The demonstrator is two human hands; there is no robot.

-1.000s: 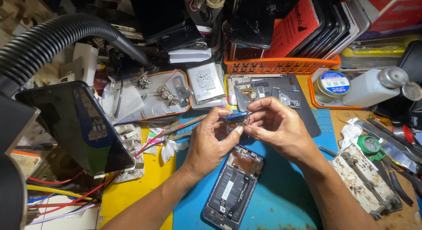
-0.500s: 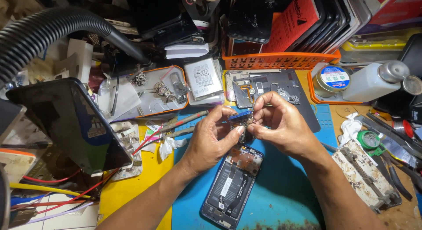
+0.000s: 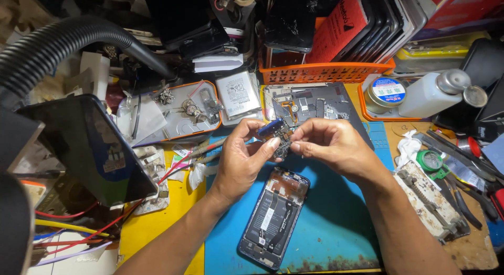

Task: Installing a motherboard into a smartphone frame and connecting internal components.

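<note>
Left hand [image 3: 242, 162] and right hand [image 3: 336, 148] pinch a small dark circuit board with a blue part [image 3: 276, 134] between closed fingertips; just below the fingers lies an opened blue phone body [image 3: 273, 217] on the blue rubber mat [image 3: 336, 227].

Both hands meet mid-bench over the work mat [image 3: 336, 222]: left hand [image 3: 242, 159] and right hand [image 3: 336, 146] pinch a small circuit board [image 3: 278, 134] between them. Opened phone [image 3: 274, 217] lies on the mat just below the hands. Behind them a phone frame [image 3: 315, 102]; battery [image 3: 238, 94] to its left, then a parts tray [image 3: 173, 113] further left. Basket [image 3: 320, 71] at the back. Bottle [image 3: 433, 94] and round tin [image 3: 385, 91] back right. Pliers [image 3: 462, 199] far right. Hose [image 3: 68, 41] upper left.
</note>
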